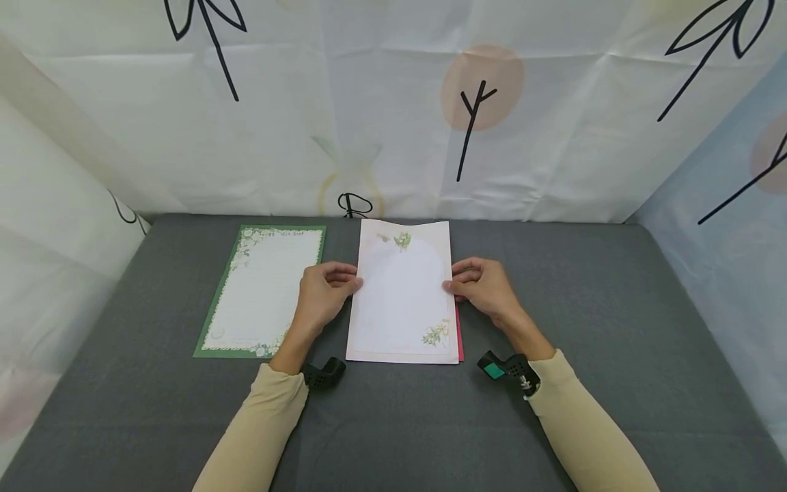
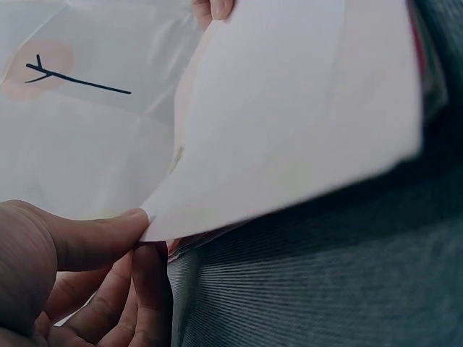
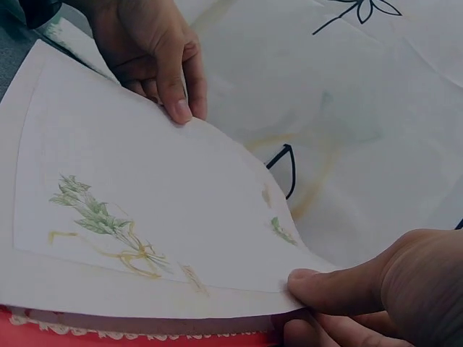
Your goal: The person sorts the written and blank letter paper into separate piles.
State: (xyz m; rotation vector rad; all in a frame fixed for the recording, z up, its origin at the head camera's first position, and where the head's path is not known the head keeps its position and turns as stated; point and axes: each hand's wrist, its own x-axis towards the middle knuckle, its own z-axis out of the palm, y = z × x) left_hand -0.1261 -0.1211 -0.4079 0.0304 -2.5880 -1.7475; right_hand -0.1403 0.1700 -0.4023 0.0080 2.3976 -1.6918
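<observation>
A sheet of pale cream paper (image 1: 399, 301) with printed green sprigs is held between two hands, its upper part bowed. My left hand (image 1: 328, 290) pinches its left edge between thumb and fingers; the left wrist view shows the thumb (image 2: 108, 235) on top. On the right edge, my right hand (image 1: 482, 287) pinches the same sheet, thumb (image 3: 325, 285) above and fingers below. Under the sheet, a red paper (image 1: 460, 338) peeks out at the right; the right wrist view shows its scalloped lace-print border (image 3: 145, 337).
A green-bordered sheet (image 1: 264, 294) with a floral frame lies on the grey cloth-covered table (image 1: 553, 273), left of the held sheet and partly behind the left hand. White fabric (image 1: 381, 102) with line drawings hangs behind the table. Both wrists wear black camera mounts (image 1: 324, 374).
</observation>
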